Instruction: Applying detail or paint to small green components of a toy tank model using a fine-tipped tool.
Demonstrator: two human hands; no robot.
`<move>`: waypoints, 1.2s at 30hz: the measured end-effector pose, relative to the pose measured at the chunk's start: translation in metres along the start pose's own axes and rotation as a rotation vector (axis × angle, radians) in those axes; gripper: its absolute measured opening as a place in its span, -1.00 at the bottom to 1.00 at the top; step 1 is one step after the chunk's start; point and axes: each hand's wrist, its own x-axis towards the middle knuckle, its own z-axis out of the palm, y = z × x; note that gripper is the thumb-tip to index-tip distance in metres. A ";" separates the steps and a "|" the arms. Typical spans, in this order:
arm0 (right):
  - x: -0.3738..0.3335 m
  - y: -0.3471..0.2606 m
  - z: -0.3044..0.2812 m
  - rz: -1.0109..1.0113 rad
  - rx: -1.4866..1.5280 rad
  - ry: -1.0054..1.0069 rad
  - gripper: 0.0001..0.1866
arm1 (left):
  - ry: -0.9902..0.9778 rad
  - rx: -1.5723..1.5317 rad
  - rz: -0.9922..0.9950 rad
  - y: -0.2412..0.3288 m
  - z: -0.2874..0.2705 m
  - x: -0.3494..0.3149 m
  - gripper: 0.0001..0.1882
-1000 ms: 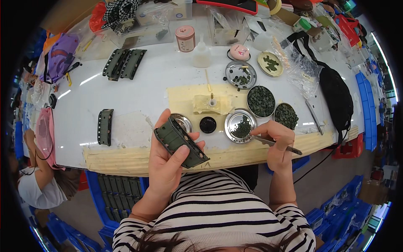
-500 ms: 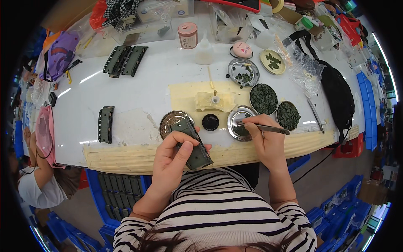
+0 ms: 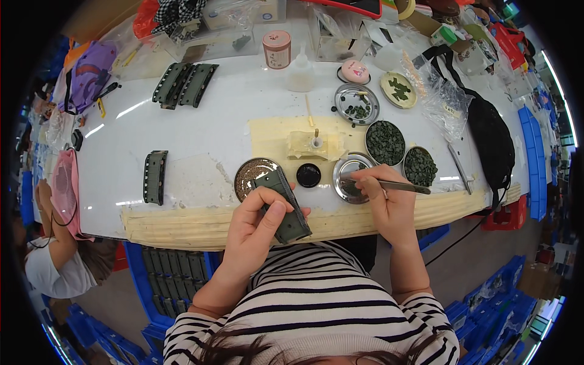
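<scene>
My left hand (image 3: 258, 228) closed round dark green strip (image 3: 285, 207), held tilted above table's near edge. My right hand (image 3: 386, 204) pinching tweezers (image 3: 389, 184), tips in small metal dish (image 3: 351, 177). Beyond: black cap (image 3: 308, 175), two dishes of dark green pieces (image 3: 385, 142), white table (image 3: 231, 115).

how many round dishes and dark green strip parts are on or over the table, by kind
Metal dishes: 3
Dishes full of dark green bits: 2
Pale dish with a few green pieces: 1
Green strip parts on the table: 3
Green strip part in the left hand: 1
Total: 10
</scene>
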 end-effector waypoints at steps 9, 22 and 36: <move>0.010 -0.045 0.012 -0.033 0.471 -0.200 -0.82 | -0.187 0.157 0.055 -0.001 0.004 0.011 -0.77; 0.012 -0.039 0.021 -0.596 0.091 -0.179 -0.59 | -0.106 -0.242 -0.121 0.004 0.005 0.009 -0.74; 0.009 -0.045 0.019 -0.664 -0.096 -0.297 -0.68 | -0.088 -0.264 -0.205 -0.002 -0.003 0.010 -0.71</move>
